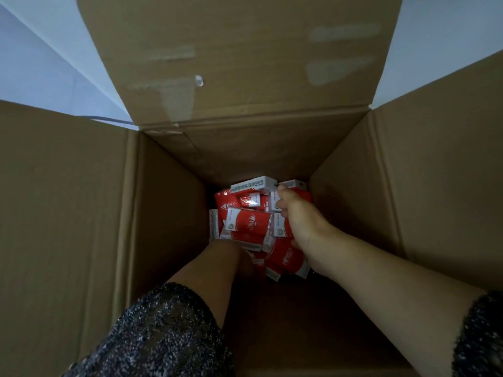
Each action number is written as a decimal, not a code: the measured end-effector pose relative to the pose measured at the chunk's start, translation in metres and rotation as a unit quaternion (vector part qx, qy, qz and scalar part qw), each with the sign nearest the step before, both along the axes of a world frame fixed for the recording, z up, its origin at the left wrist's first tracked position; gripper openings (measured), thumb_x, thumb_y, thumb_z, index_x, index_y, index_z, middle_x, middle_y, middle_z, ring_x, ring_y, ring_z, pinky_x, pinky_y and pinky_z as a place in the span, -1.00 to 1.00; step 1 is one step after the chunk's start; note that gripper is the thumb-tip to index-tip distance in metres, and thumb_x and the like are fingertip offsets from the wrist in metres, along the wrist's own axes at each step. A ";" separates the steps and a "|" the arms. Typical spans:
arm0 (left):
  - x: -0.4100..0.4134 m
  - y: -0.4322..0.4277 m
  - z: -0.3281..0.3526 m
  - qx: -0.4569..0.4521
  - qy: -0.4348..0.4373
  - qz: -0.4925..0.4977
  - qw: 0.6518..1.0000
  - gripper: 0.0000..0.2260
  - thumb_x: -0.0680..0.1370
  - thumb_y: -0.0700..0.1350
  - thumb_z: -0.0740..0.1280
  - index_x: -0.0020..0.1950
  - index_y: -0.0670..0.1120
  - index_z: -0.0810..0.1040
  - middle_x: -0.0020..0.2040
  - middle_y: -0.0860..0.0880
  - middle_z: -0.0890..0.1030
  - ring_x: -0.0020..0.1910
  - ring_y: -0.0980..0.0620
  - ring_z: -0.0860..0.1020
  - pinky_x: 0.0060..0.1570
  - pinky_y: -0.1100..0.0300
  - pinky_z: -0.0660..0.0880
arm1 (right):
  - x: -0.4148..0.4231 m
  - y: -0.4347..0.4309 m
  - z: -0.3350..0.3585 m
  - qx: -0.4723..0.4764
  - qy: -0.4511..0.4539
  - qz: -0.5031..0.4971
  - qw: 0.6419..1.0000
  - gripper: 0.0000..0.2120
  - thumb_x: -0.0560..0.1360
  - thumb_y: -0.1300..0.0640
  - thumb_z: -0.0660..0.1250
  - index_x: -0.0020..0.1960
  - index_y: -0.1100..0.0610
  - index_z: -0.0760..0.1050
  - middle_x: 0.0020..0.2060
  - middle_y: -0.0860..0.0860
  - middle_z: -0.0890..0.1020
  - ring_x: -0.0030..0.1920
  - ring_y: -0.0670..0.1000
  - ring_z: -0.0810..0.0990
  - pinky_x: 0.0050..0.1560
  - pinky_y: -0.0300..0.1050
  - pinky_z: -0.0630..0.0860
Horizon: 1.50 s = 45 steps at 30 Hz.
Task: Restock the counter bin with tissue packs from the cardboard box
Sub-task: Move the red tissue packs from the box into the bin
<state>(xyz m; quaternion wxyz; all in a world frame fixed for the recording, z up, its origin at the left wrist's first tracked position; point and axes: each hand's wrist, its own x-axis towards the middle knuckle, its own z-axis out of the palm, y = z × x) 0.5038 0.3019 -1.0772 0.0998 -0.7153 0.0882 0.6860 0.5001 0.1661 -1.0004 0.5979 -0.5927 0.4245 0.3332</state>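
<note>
Packs (246,225): heaped at bottom of box (163,202); my right hand (298,217) curled round some at the heap's right; my left hand buried beneath the heap, grip impossible to tell.

Deep in the cardboard box (168,213), the tissue packs (246,227) lie heaped on its floor toward twelve o'clock. The right hand (296,221) grips the heap's three o'clock side. The left forearm (209,270) enters from seven o'clock, going under the packs. A flap (231,50) stands behind at twelve.
</note>
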 end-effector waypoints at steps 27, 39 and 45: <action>0.023 0.001 0.360 -0.349 -0.268 0.626 0.644 -0.82 0.54 -0.29 0.31 -0.04 -0.05 0.37 -0.16 -0.07 0.56 -0.32 0.05 0.59 -0.30 0.16 0.53 | 0.014 -0.005 0.293 -0.100 -0.296 0.165 0.935 -0.70 0.58 -0.14 0.11 0.13 0.02 0.46 -0.05 -0.02 0.56 -0.08 -0.05 0.51 -0.03 -0.07 0.36; -0.001 -0.009 0.621 -0.443 -0.277 0.675 0.521 -0.87 0.51 -0.29 0.32 -0.23 -0.19 0.59 -0.37 -0.09 0.62 -0.43 0.08 0.59 -0.39 0.24 0.57 | 0.011 -0.031 0.569 -0.135 -0.436 0.376 0.807 -0.32 0.15 -0.17 0.51 0.23 -0.09 0.42 0.06 -0.11 0.51 0.03 -0.07 0.52 0.02 -0.15 0.49; -0.016 -0.029 0.734 -0.497 -0.289 0.665 0.477 -0.90 0.54 -0.23 0.31 -0.08 -0.22 0.61 -0.41 -0.05 0.59 -0.46 0.09 0.54 -0.33 0.12 0.59 | 0.001 -0.035 0.688 -0.136 -0.489 0.401 0.763 -0.67 0.31 0.03 0.54 0.02 0.10 0.60 -0.15 -0.02 0.63 -0.23 -0.19 0.55 -0.24 -0.37 0.43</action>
